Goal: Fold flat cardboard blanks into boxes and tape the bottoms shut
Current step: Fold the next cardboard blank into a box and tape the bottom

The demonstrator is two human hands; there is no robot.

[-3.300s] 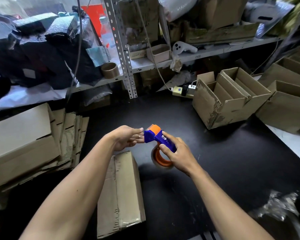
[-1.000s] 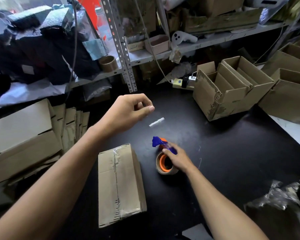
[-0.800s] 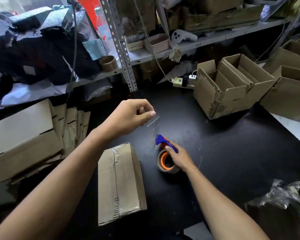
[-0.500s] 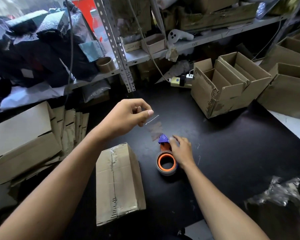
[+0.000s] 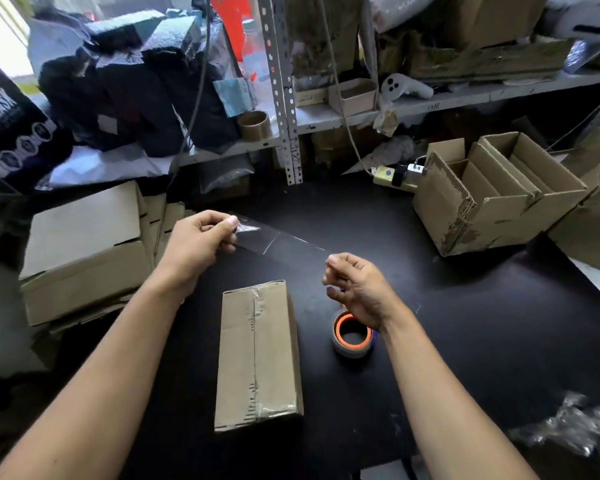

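A clear strip of tape [image 5: 281, 241] stretches in the air between my two hands, above the black table [image 5: 465, 323]. My left hand [image 5: 201, 244] pinches its left end and my right hand [image 5: 355, 289] pinches its right end. Below the strip lies a folded cardboard box [image 5: 258, 351] with tape along its centre seam. The tape dispenser [image 5: 352, 336], an orange-cored roll on a blue holder, lies on the table under my right wrist, free of both hands.
A stack of flat cardboard blanks [image 5: 84, 251] lies at the left. Several open finished boxes [image 5: 499, 195] stand at the right. A cluttered metal shelf [image 5: 326, 116] runs along the back. Crumpled clear plastic [image 5: 568, 424] lies at the lower right.
My right hand has let go of the tape dispenser and taken the free end of the strip. My left hand has moved left, and the strip is now stretched out between both hands.
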